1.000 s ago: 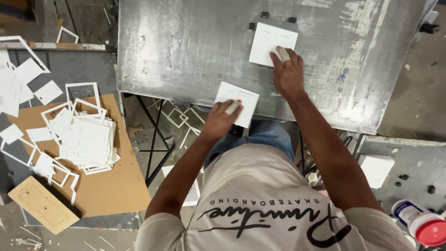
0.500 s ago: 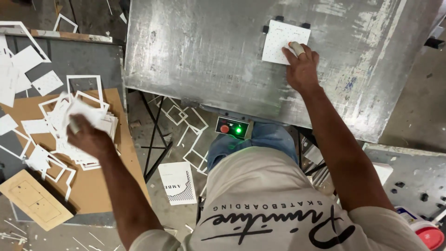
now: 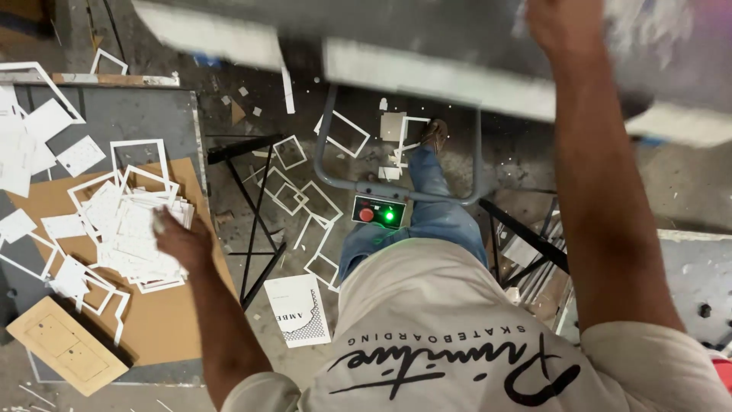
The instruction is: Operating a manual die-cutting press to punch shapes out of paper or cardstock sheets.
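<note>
Left hand [image 3: 177,238]: a second ago it pressed a white card at the near edge of the steel plate; half a second ago it was over the side bench. It now rests on the stack of white cut cards [image 3: 137,229], fingers curled over the stack's right edge; whether they pinch a sheet cannot be told. The stack lies on the brown board [image 3: 164,324] at the bench's right edge, long axis running near to far, sheets fanned unevenly. Judgement: a card is being deposited or fetched.

Beyond, the control box [image 3: 379,211] shows green.

Farthest, the right hand [image 3: 560,23] stays on the steel plate [image 3: 427,72], now blurred; fingers not discernible.
</note>
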